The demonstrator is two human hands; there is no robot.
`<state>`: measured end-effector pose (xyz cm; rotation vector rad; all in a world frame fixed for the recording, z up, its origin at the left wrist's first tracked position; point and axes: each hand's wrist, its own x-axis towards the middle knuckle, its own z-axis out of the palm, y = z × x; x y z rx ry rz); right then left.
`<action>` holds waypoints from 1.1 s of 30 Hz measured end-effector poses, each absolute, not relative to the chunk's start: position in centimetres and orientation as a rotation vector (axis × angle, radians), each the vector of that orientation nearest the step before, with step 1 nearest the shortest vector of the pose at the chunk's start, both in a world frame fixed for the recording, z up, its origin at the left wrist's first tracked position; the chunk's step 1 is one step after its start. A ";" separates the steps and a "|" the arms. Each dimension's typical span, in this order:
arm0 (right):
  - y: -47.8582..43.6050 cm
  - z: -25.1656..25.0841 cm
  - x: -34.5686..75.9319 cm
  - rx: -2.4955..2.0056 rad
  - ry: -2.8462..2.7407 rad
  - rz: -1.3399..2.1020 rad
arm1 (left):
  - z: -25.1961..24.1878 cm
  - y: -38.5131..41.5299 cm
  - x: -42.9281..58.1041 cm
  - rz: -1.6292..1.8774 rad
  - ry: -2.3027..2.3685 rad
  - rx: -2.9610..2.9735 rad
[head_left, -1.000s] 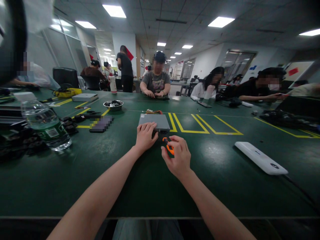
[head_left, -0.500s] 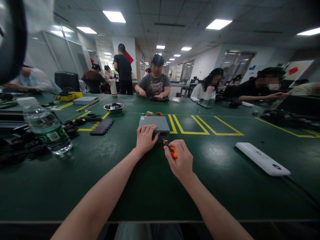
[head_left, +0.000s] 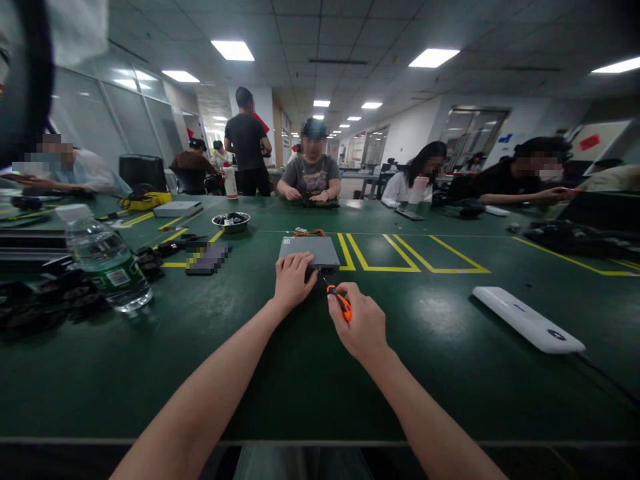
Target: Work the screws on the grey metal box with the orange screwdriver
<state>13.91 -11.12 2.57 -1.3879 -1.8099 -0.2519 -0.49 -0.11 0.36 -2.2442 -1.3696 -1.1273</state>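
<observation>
A flat grey computer power supply (head_left: 320, 251) lies on the green table, with coloured wires (head_left: 309, 233) behind it. My left hand (head_left: 294, 280) grips its near left corner, fingers over the top and thumb down at the front face. In my right hand (head_left: 361, 316) is an orange and black screwdriver (head_left: 341, 303), closed in the fingers. Its thin shaft points up and left to the front face of the power supply. Whether the tip touches a screw is too small to tell.
A water bottle (head_left: 107, 267), a dark phone (head_left: 207, 259) and a metal bowl (head_left: 231, 222) of small parts stand left. At right lies a white device (head_left: 527, 320) with a cable. Yellow tape (head_left: 415, 269) marks the table. A co-worker (head_left: 311, 173) sits opposite.
The view has shifted slightly, so the scene sits a little lower. The screwdriver's handle has turned a little in my right hand. My left hand stays on the power supply.
</observation>
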 end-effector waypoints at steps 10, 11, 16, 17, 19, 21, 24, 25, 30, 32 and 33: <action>-11.3 2.7 13.3 -1.296 -1.920 -0.244 | 0.3 0.0 -0.6 -1.128 -1.365 -2.252; -11.3 2.8 13.2 -1.279 -1.933 -0.248 | 0.3 0.0 -0.6 -1.130 -1.367 -2.252; -11.3 2.9 13.4 -1.331 -1.849 -0.127 | 0.4 -0.1 -0.6 -1.126 -1.365 -2.251; -11.3 2.9 13.5 -1.370 -1.805 -0.058 | 0.4 -0.1 -0.6 -1.121 -1.362 -2.251; -11.2 2.9 13.7 -1.417 -1.744 0.052 | 0.3 -0.1 -0.6 -1.113 -1.361 -2.250; -11.1 2.8 13.7 -1.395 -1.755 0.038 | 0.3 -0.1 -0.7 -1.108 -1.365 -2.246; -11.3 2.9 13.5 -1.324 -1.849 -0.122 | 0.3 -0.1 -0.6 -1.096 -1.369 -2.243; -11.3 2.9 13.5 -1.317 -1.876 -0.157 | 0.3 -0.1 -0.6 -1.093 -1.371 -2.241; -11.4 3.2 13.4 -1.285 -1.914 -0.131 | 0.4 -0.1 -0.5 -1.094 -1.373 -2.241; -11.3 3.2 13.6 -1.308 -1.858 -0.066 | 0.4 -0.1 -0.5 -1.094 -1.375 -2.244; -11.3 3.1 13.7 -1.344 -1.812 -0.019 | 0.4 -0.1 -0.5 -1.095 -1.376 -2.245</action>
